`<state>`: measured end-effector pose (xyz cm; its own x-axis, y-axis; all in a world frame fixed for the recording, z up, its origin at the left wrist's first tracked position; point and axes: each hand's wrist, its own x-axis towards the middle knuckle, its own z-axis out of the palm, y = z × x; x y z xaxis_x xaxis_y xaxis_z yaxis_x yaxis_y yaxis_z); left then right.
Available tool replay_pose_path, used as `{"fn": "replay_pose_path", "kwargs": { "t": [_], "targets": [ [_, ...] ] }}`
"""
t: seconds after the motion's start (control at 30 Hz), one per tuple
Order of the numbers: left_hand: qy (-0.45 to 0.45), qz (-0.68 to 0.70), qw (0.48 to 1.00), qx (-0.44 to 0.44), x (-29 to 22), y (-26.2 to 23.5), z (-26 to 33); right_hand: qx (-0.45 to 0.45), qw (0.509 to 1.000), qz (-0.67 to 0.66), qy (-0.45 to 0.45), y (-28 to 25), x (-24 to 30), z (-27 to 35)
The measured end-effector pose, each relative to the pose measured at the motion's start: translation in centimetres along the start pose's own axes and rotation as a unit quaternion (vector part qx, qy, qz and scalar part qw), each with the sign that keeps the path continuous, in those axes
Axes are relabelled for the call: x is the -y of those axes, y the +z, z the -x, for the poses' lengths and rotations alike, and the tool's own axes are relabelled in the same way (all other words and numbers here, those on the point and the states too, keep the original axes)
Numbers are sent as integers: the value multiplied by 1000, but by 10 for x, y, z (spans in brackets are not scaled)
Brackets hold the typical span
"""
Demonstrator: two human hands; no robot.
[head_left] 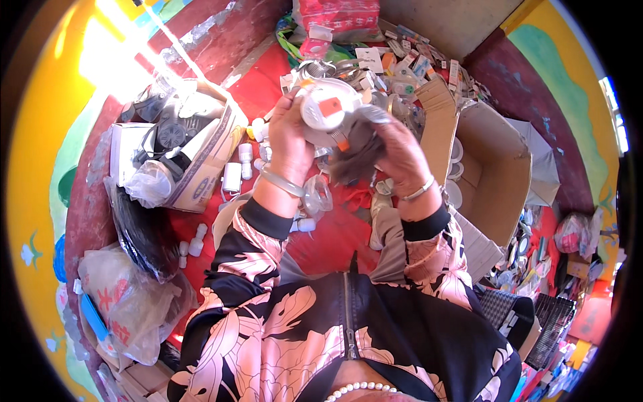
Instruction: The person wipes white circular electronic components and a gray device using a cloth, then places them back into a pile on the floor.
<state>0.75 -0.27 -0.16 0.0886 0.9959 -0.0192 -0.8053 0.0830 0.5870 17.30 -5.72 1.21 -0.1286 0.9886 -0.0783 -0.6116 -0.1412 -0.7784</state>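
In front of me, my left hand (293, 130) grips a round white plastic thing (316, 115) by its left side. An orange-red label sits on its pale face; I cannot make out what kind of fitting it is. My right hand (402, 154) is closed on a crumpled dark grey cloth (358, 153), which lies against the lower right of the round thing and is smeared by motion. Below the hands, a clear plastic piece (317, 195) and several white bulb-like pieces (246, 159) lie on the red floor covering.
On the left stands a cardboard box (213, 157) packed with black and white fittings. An open cardboard box (494, 167) is at my right. Heaped small boxes (422, 65) lie at the back, and a plastic bag (127, 295) is at lower left.
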Motion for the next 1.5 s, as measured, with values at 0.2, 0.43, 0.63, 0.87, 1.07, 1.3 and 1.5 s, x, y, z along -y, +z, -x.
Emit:
{"fn": "replay_pose_path", "kwargs": {
  "t": [0.2,0.43,0.63,0.87,1.07,1.3,1.5],
  "targets": [
    [-12,-158,983,96,2,10,11,-76,996,-48,-14,2,-4,0],
    [-9,-188,973,131,11,9,14,-68,997,26,-27,1,-7,9],
    [10,-24,1000,2,20,9,16,-182,980,29,-80,30,-34,-1],
    [26,17,998,-57,18,-14,0,-138,984,-92,-64,39,-63,4],
    [50,29,997,-41,22,-8,0,-144,986,-54,-68,32,-41,5],
    [18,-129,989,77,17,11,11,-144,983,21,-112,5,-9,-1],
    [24,-11,999,-27,18,0,6,-162,983,-37,-78,21,-31,-3]
  ]
}}
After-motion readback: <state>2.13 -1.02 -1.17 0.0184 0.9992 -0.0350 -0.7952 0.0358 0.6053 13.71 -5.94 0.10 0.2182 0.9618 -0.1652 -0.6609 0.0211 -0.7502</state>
